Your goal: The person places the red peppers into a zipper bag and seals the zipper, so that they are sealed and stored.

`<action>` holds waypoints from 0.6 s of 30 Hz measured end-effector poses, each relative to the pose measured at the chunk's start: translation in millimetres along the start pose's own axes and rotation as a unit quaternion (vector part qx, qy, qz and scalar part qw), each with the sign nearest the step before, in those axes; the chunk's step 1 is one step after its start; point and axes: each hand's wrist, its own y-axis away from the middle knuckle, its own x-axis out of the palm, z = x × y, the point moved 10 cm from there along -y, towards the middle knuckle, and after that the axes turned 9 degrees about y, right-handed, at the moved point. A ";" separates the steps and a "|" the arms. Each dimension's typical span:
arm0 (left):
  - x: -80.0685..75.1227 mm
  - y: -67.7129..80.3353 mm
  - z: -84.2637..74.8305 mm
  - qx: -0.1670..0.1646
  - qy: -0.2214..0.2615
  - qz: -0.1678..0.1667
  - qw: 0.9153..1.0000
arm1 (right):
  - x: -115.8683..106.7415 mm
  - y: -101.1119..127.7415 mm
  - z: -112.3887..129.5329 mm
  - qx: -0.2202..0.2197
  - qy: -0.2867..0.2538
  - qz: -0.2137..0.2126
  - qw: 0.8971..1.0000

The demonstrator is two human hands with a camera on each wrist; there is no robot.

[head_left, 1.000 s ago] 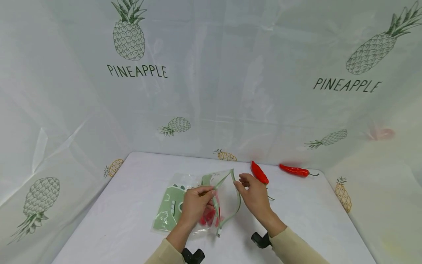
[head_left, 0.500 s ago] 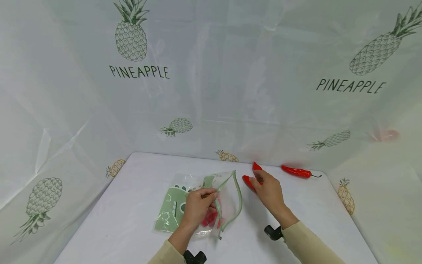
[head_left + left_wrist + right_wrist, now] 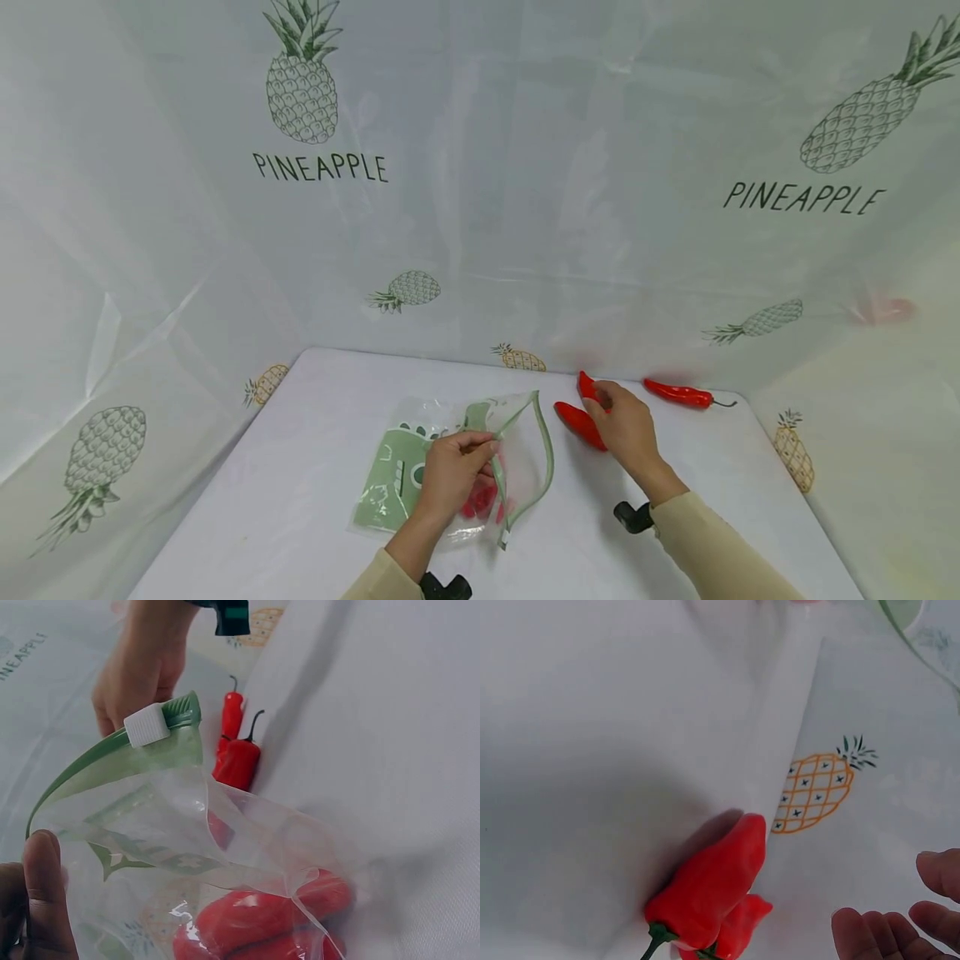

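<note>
Two red chili peppers lie close together near the back edge of the white table [image 3: 300, 467], and the right hand [image 3: 626, 429] is on them: its fingers rest over the nearer chili pepper [image 3: 579, 421], while the second one [image 3: 587, 385] pokes out just behind the fingertips. From the head view I cannot tell whether the fingers have closed round the nearer pepper or only touch it; the right wrist view shows relaxed fingertips [image 3: 877, 934] beside the two peppers [image 3: 712, 889], not wrapped around them.

A third chili pepper [image 3: 678, 392] lies apart, further right along the back edge, its thin stem pointing right.

The left hand [image 3: 450, 475] pinches the rim of a clear zip bag [image 3: 517, 450] with a green zipper strip, holding its mouth open toward the right. In the left wrist view the thumb [image 3: 45, 892] presses the plastic by the green strip, and the white slider [image 3: 148, 724] sits at the end of the strip. Red peppers already lie inside the bag [image 3: 247, 915], at its bottom. Under the bag a green printed part [image 3: 390, 483] lies flat on the table.

Behind the table hangs a pale plastic sheet [image 3: 480, 208] printed with pineapples and the word PINEAPPLE.
</note>
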 end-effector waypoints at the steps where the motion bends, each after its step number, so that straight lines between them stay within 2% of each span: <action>1: 0.7 1.0 -1.8 -0.002 -0.001 0.000 1.000 | 1.1 -1.2 -2.1 0.003 0.000 0.005 1.000; 6: 3.1 5.7 -9.6 -0.006 -0.003 0.004 1.000 | 4.5 -7.8 -11.1 0.011 0.003 0.021 1.000; 13: 0.4 -1.5 9.9 -0.008 0.008 0.003 1.000 | 6.0 -20.7 -22.4 0.007 0.007 0.021 1.000; 18: 0.9 -2.7 12.7 -0.009 0.008 0.004 1.000 | 13.9 -32.5 -37.7 0.007 -0.002 0.045 0.999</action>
